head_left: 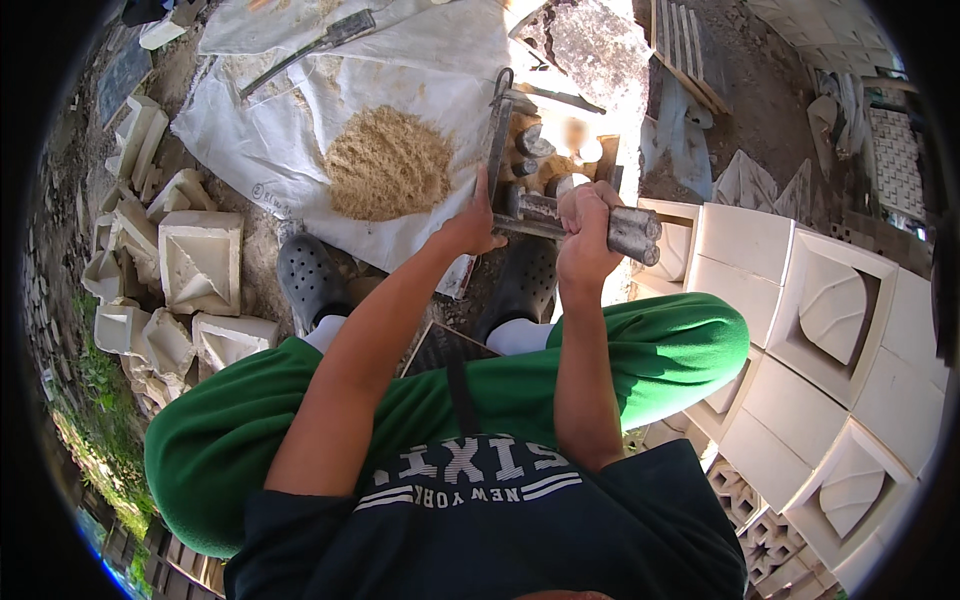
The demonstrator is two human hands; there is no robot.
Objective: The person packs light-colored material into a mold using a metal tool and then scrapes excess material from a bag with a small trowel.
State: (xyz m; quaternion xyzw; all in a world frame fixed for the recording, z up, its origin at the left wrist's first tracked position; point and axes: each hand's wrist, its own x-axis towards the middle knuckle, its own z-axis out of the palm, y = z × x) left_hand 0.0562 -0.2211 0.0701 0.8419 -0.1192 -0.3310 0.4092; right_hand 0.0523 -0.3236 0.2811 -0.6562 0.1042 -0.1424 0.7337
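My right hand (588, 222) is closed round a heavy grey metal piece made of joined round bars (634, 236). This piece lies slantwise over the near right part of a metal mould frame (497, 135). At the frame's near left corner, my left hand (474, 224) presses against the metal, its index finger along the side bar and its thumb by the near edge. Inside the frame, short grey metal cylinders (533, 141) stand among tan sandy mix; glare washes out part of it. The underside of the left hand's hold is hidden.
A heap of tan sand (388, 163) lies on a white sheet (270, 130), with a long-handled metal tool (310, 50) beyond it. Pale cast blocks (200, 262) are piled at left. Stacked patterned blocks (832, 312) stand at right. My clogs (312, 272) flank the sheet's near edge.
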